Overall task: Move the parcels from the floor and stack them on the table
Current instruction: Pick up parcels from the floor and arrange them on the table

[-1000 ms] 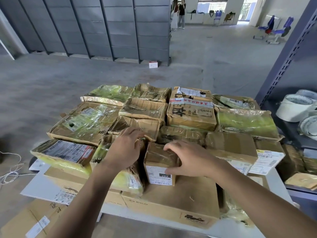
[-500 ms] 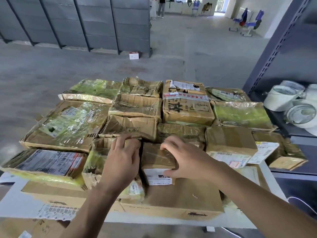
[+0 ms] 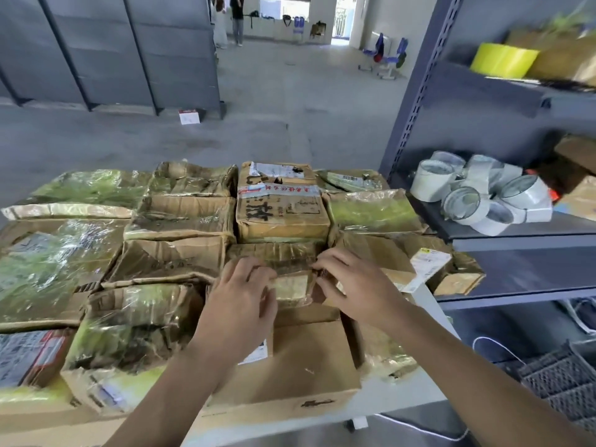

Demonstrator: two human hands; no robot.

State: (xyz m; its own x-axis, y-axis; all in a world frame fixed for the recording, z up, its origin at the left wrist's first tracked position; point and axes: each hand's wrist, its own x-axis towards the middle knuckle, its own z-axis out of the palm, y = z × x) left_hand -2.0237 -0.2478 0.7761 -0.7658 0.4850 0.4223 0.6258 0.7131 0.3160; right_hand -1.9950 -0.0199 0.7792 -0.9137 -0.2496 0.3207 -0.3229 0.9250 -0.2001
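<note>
Several taped brown cardboard parcels cover the white table (image 3: pixel 429 395). A small tape-wrapped parcel (image 3: pixel 292 287) sits on a large flat box (image 3: pixel 309 366) near the table's front. My left hand (image 3: pixel 242 304) grips its left side and my right hand (image 3: pixel 351 285) grips its right side, fingers curled over the top edge. Behind it lies a box with black printed characters (image 3: pixel 280 214). To the left lies a crumpled parcel wrapped in greenish film (image 3: pixel 135 321).
A grey metal shelf rack (image 3: pixel 416 101) stands close on the right, holding white tape rolls (image 3: pixel 477 195) and a yellow roll (image 3: pixel 503 59). A dark mesh basket (image 3: pixel 561 382) sits at the lower right. Grey lockers (image 3: pixel 96 46) line the far left. Two people (image 3: pixel 229 17) stand far back.
The view swung right and the shelf rack came into view. Both hands stayed on the small parcel; my left hand shifted from the neighbouring parcel onto its left side.
</note>
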